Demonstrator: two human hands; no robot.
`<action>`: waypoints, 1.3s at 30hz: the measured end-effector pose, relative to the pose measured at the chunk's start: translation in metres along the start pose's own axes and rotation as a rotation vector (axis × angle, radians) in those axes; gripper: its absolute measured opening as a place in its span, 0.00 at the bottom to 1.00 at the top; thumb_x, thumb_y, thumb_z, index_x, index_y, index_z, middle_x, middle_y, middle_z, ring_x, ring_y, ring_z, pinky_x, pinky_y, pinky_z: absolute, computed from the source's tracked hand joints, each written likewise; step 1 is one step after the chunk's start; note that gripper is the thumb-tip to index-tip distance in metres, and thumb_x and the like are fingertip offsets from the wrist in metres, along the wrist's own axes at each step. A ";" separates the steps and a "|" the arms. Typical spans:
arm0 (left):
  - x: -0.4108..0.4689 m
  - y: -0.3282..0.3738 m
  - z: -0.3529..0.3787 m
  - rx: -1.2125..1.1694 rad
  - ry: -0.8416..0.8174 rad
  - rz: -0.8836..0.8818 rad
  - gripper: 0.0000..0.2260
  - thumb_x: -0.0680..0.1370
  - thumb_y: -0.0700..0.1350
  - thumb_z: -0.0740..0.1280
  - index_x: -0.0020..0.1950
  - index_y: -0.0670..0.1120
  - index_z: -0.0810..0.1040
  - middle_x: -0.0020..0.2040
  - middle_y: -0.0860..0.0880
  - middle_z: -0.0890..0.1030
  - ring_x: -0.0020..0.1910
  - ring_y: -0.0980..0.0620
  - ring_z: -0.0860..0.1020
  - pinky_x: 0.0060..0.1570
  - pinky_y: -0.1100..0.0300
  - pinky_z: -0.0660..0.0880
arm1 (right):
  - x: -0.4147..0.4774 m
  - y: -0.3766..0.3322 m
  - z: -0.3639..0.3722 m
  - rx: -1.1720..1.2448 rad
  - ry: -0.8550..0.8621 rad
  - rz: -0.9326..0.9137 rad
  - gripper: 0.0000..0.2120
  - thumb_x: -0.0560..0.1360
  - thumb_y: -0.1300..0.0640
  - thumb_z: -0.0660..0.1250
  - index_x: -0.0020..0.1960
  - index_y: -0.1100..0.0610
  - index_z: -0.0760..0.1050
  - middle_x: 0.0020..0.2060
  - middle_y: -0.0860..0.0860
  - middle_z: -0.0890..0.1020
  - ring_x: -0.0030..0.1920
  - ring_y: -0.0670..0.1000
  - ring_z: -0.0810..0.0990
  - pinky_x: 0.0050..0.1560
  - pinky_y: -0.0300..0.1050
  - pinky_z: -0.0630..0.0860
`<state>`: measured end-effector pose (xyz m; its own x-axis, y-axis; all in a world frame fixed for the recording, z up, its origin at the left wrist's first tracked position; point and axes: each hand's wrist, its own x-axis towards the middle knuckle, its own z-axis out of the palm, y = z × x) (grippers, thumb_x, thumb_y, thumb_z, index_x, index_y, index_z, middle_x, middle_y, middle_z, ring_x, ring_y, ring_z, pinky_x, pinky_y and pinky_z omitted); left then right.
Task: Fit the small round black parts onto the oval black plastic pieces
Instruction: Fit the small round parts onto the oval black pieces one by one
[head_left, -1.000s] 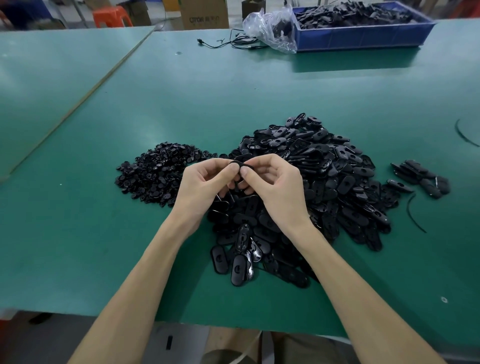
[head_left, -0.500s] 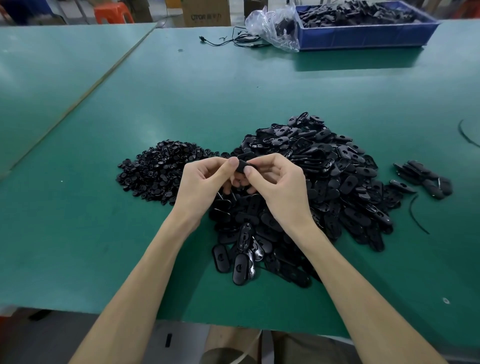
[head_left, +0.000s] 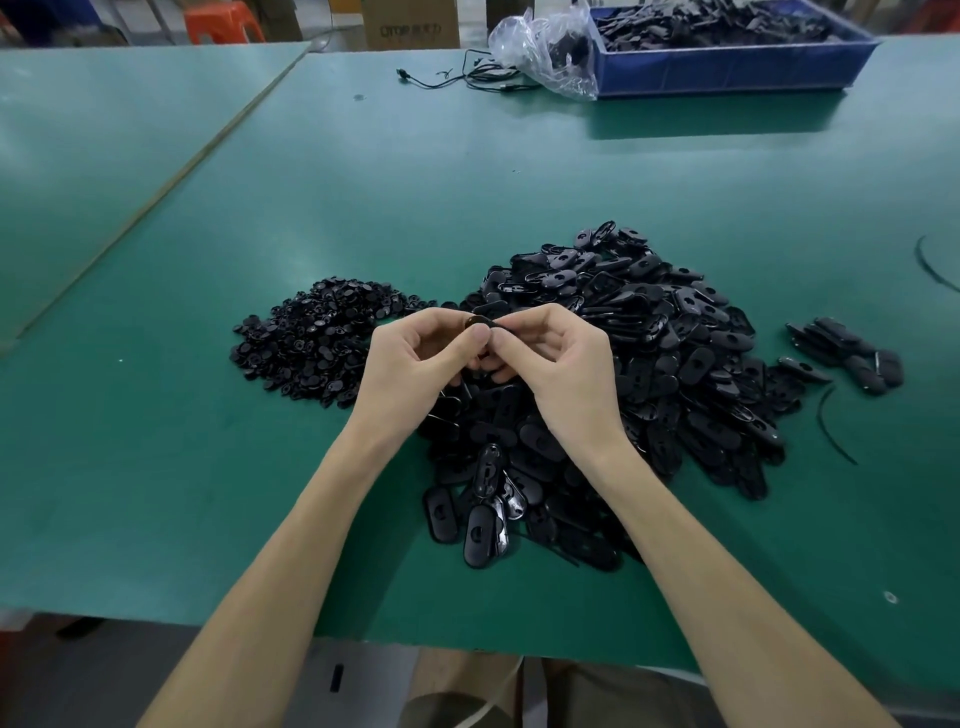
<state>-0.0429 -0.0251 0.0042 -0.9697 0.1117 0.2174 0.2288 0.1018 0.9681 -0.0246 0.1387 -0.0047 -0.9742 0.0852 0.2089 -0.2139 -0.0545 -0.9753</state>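
Observation:
A big heap of oval black plastic pieces (head_left: 675, 353) lies in the middle of the green table. To its left is a smaller heap of small round black parts (head_left: 317, 343). Above the oval heap's near-left side, my left hand (head_left: 410, 364) and my right hand (head_left: 561, 364) meet fingertip to fingertip. Together they pinch one oval black piece (head_left: 480, 325); most of it is hidden by the fingers. Whether a round part sits in it, I cannot tell.
A small group of black pieces (head_left: 847, 353) lies to the right, with thin black strips (head_left: 831, 426) beside it. At the back stand a blue bin (head_left: 727, 73) full of black parts, a clear plastic bag (head_left: 545, 52) and a black cable (head_left: 467, 80).
Both hands stay together over the heap; the fingers have shifted slightly on the pinched piece. The heaps have not moved.

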 end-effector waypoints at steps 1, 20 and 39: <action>0.000 -0.001 0.000 -0.013 -0.007 -0.007 0.03 0.80 0.42 0.73 0.51 0.44 0.86 0.37 0.53 0.84 0.34 0.59 0.79 0.35 0.66 0.75 | 0.000 0.000 0.001 0.008 -0.004 0.000 0.02 0.78 0.60 0.75 0.49 0.55 0.83 0.40 0.53 0.88 0.41 0.54 0.89 0.43 0.43 0.83; -0.003 0.001 0.004 0.178 -0.045 0.098 0.02 0.84 0.36 0.65 0.54 0.42 0.76 0.45 0.50 0.84 0.43 0.53 0.84 0.47 0.58 0.79 | -0.001 -0.006 0.004 -0.188 0.064 -0.089 0.11 0.80 0.56 0.73 0.62 0.48 0.83 0.50 0.48 0.79 0.45 0.45 0.81 0.45 0.35 0.76; 0.000 0.003 0.002 0.129 -0.103 0.114 0.03 0.83 0.41 0.68 0.52 0.44 0.81 0.38 0.59 0.82 0.35 0.62 0.77 0.38 0.68 0.74 | -0.002 -0.005 0.005 -0.199 0.028 -0.050 0.06 0.79 0.50 0.73 0.46 0.49 0.78 0.41 0.47 0.86 0.40 0.47 0.84 0.46 0.49 0.82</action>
<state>-0.0421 -0.0228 0.0073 -0.9246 0.2292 0.3043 0.3519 0.2080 0.9126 -0.0215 0.1334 0.0005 -0.9598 0.1111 0.2577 -0.2404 0.1483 -0.9593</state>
